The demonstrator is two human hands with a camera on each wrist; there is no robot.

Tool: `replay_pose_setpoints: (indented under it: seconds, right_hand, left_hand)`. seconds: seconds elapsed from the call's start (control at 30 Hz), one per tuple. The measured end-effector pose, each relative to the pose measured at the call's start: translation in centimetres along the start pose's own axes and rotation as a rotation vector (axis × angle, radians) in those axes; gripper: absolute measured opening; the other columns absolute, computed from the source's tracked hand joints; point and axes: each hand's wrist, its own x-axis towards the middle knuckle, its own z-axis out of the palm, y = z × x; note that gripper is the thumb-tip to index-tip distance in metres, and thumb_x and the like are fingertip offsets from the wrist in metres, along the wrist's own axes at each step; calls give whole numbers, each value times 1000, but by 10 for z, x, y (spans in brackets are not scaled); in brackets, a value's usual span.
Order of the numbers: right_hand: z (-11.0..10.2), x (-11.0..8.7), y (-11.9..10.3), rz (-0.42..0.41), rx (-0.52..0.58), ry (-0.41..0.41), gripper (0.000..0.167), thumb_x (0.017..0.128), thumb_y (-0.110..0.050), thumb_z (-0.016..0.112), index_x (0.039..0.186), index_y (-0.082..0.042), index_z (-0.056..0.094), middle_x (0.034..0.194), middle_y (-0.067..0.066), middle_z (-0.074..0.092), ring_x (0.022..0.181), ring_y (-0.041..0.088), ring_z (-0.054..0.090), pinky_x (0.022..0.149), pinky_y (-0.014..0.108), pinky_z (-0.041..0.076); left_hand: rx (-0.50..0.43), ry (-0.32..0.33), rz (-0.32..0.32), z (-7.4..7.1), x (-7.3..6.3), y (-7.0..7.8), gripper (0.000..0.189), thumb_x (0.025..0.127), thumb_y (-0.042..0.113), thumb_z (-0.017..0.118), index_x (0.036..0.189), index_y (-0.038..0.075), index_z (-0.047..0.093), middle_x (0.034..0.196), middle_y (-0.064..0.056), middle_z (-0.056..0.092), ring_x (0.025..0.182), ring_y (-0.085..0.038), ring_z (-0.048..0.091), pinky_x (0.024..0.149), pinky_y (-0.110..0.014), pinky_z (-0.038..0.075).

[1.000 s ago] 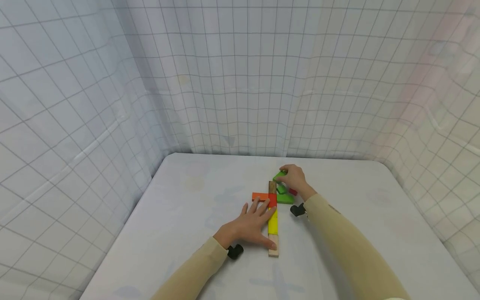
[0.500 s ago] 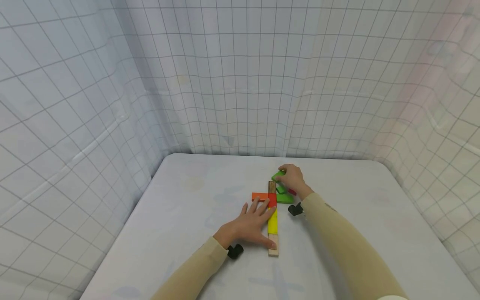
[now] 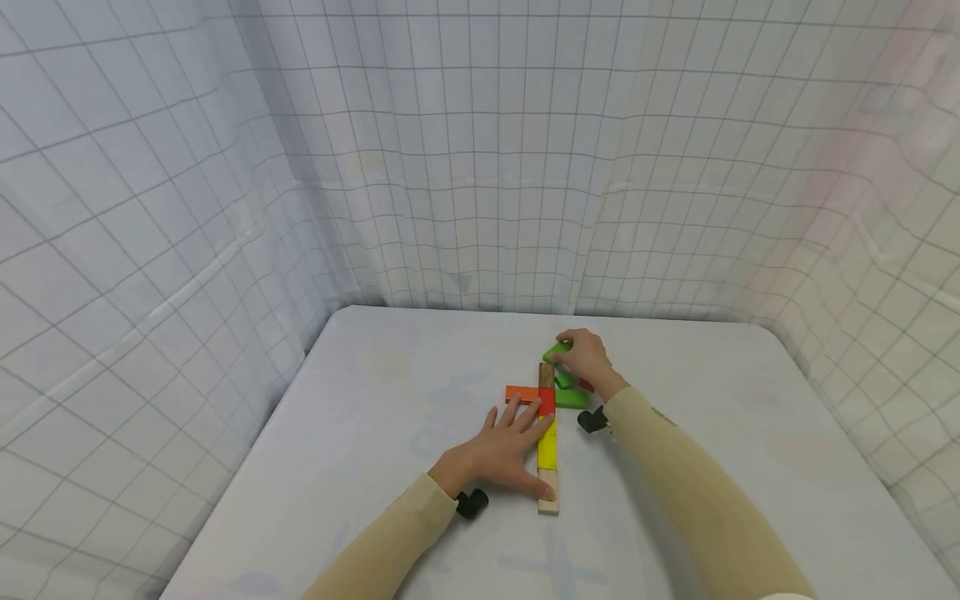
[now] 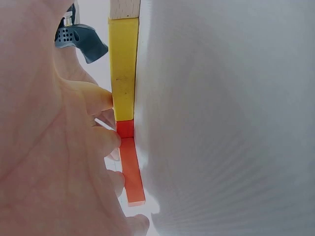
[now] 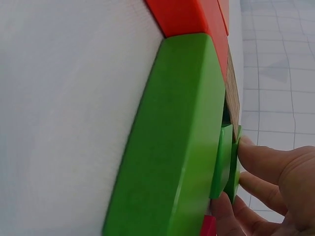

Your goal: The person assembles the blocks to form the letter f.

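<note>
Flat coloured blocks lie in a cross on the white table. Its upright runs from a brown block (image 3: 547,375) through a red block (image 3: 547,402) and a yellow block (image 3: 547,450) to a plain wood block (image 3: 548,505). An orange block (image 3: 520,392) forms the left arm, a green bar (image 5: 165,137) the right. My left hand (image 3: 502,454) lies with spread fingers along the upright, thumb on the plain wood block and fingertips at the orange and red blocks. Beyond the brown block, my right hand (image 3: 588,354) pinches a green block (image 3: 556,352) between thumb and fingers.
A smaller green block (image 3: 564,380) sits in the corner between the brown block and the green bar. A dark red block (image 3: 587,385) shows beside it, partly under the right hand. Grid-patterned white curtains (image 3: 480,167) stand behind and beside the table (image 3: 405,400).
My right hand has shifted slightly left with the green block, closer over the end of the brown block. The left hand keeps its place on the blocks.
</note>
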Motion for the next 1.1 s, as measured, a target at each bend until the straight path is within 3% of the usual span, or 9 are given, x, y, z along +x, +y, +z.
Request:
replay_pose_setpoints:
  seconds: [0.6,0.9,1.1]
  right_hand:
    - [-1,-1,2,-7,-10,-1,48,92,-26,75,135,-8,63,127,17,63,106,29,56,92,44,50]
    - [-11,-4,4,-77,-24,31,48,91,-25,76,133,-4,64,125,21,65,112,37,59,95,49,49]
    - [-20,-13,4,-119,-12,44,43,90,-23,75,128,-4,67,123,20,66,109,35,63,90,48,53]
  left_hand:
    - [6,-4,0,0,1,2,115,75,84,60,163,30,11,169,-1,-5,153,-33,-12,117,-65,1]
    - [-5,-17,-19,0,2,3,115,74,84,61,163,30,11,169,-1,-6,153,-32,-13,116,-65,-1]
    - [-18,-12,-16,0,1,2,116,74,84,61,163,30,12,169,-1,-5,153,-33,-12,116,-66,-1]
